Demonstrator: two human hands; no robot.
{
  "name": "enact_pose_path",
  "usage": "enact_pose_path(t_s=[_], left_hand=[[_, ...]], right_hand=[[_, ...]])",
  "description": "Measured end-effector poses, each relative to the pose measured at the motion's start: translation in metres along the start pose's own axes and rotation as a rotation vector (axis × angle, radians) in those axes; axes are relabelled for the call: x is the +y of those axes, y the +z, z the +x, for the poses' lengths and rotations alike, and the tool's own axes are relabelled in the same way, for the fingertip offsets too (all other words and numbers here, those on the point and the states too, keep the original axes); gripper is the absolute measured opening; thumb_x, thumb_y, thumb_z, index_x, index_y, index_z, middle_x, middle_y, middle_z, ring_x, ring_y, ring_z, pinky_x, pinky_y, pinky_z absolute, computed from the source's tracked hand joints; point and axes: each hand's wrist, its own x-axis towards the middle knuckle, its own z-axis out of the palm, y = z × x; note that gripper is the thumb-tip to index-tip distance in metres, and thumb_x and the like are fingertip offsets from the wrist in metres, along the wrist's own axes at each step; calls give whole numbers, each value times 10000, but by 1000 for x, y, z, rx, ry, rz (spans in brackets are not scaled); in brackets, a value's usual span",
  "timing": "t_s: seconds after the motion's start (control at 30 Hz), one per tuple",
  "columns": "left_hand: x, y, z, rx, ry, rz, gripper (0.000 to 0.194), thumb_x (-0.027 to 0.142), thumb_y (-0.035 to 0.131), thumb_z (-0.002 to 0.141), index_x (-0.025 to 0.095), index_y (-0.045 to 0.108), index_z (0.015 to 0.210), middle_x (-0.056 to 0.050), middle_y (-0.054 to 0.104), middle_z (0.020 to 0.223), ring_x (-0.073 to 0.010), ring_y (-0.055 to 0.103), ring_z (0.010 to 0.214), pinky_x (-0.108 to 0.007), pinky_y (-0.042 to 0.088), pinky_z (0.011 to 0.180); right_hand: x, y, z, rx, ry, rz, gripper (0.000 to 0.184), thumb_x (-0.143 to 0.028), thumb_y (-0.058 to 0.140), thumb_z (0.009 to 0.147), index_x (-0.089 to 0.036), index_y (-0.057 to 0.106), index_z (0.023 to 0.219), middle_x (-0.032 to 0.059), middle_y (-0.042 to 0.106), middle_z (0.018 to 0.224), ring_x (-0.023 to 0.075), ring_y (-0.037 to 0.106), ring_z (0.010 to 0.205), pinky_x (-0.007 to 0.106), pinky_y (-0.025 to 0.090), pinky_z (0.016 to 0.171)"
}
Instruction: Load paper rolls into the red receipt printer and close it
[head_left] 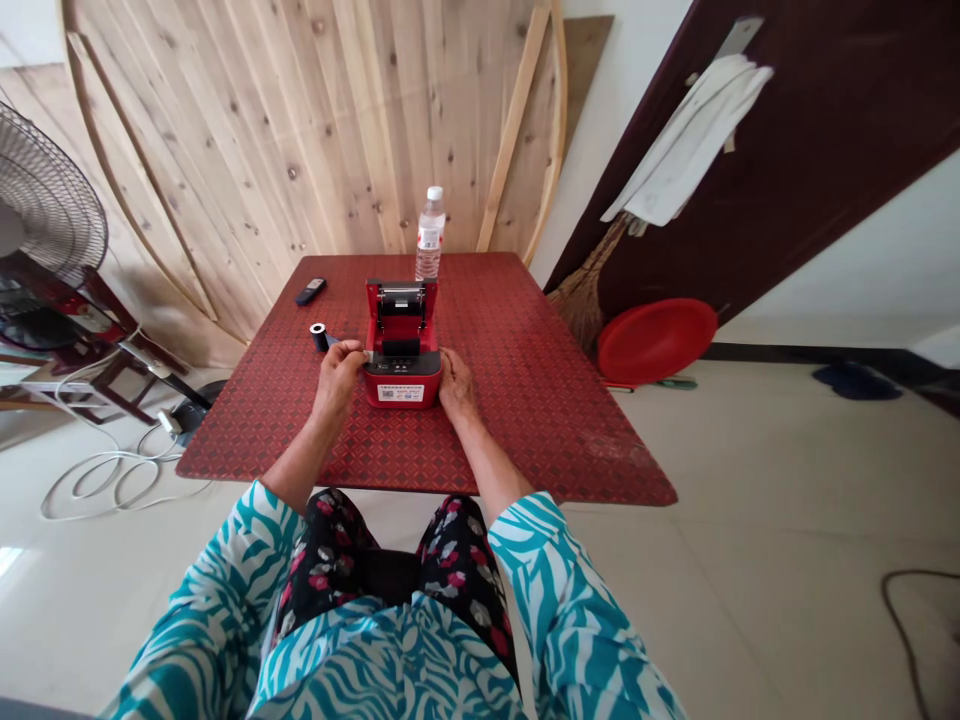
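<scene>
My red-and-black machine (pixel 402 366) sits near the middle of the table (pixel 525 410), about halfway between the left and right edges, with its printed label (pixel 401 394) turned towards the near edge and towards me. Its lid (pixel 402 296) is raised at the back, away from me, so I look down into the red compartment, where a dark cylindrical part (pixel 400 347) lies across just behind the black front panel.

My left hand (pixel 341 375) is at the machine's left side, by the front panel. Its fingers are bunched together, the tips drawn up to the machine's side; I cannot tell whether they pinch something there or only touch it. My right hand (pixel 456 385) lies against the right side, fingers close together and a little bent; their tips are too small to make out.

Just beyond my left hand, between the machine and the table's left edge, is a small dark roll (pixel 320 341) with a white ring at its end (whether it stands or lies, I can't say). A black handset (pixel 310 291) rests near the far-left corner. Behind the machine, close to the far edge and a little right of its middle, a clear bottle (pixel 430 237) with a white cap stands upright. Past the right edge, a red basin (pixel 658 342) leans on the floor beside a straw broom (pixel 589 290).
</scene>
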Motion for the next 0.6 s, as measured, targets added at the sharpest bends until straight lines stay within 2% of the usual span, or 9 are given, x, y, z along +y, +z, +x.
enact_pose_path(t_s=[0.17,0.3,0.37,0.5,0.6], left_hand=[[19,-4,19,-137,251,207,150,288,674,693,185,697,799,-7,642,711,-123,543,626,-245,444,626],[37,15,44,-400,384,460,72,222,712,668,212,739,734,-26,682,718,-176,613,716,-288,486,729],[42,27,56,-591,389,605,117,154,706,616,236,741,692,-18,697,708,-206,646,767,-303,498,767],[42,47,79,-942,346,907,348,33,550,539,265,760,691,0,728,707,-223,670,760,-296,493,727],[36,56,91,-1051,342,1115,446,1,482,503,265,773,714,-14,750,752,-225,673,741,-285,470,699]], right_hand=[[1,1,0,3,5,0,376,-507,436,898,-242,680,1004,71,733,1044,220,645,1015,410,482,963],[5,3,2,26,-3,4,386,-524,436,881,-241,684,970,76,737,1030,224,647,1006,424,488,965],[7,4,3,36,3,0,386,-523,444,871,-237,686,959,80,738,1034,227,646,1011,426,488,971],[9,5,3,51,23,15,358,-501,460,859,-244,686,967,66,738,1018,222,645,998,410,490,959],[10,5,3,33,24,26,334,-476,467,860,-249,685,971,60,740,1010,221,645,992,405,489,956]])
